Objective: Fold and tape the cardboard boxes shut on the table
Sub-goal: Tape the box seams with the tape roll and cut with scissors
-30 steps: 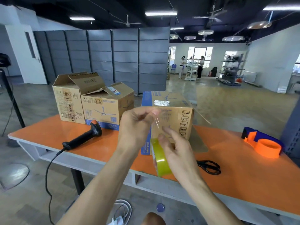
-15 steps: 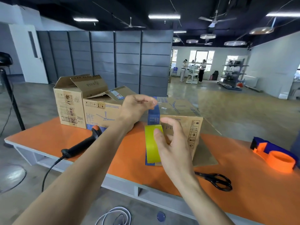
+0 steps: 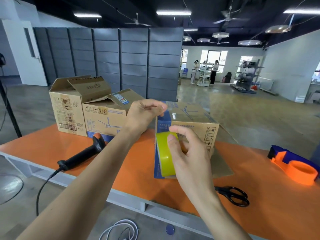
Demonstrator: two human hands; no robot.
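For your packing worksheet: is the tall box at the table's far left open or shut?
Open. The tall box has top flaps raised, not folded flat.

I see a black barcode scanner [image 3: 81, 156] lying on its side at my left, its dark cable [image 3: 43, 186] hanging down toward the floor. A white cord [image 3: 119, 229] lies coiled on the floor below. Behind stands a grey panel wall [image 3: 121, 63]. Far off, two people [image 3: 213, 71] stand together, with a dark shelving rack [image 3: 246, 75] further right.
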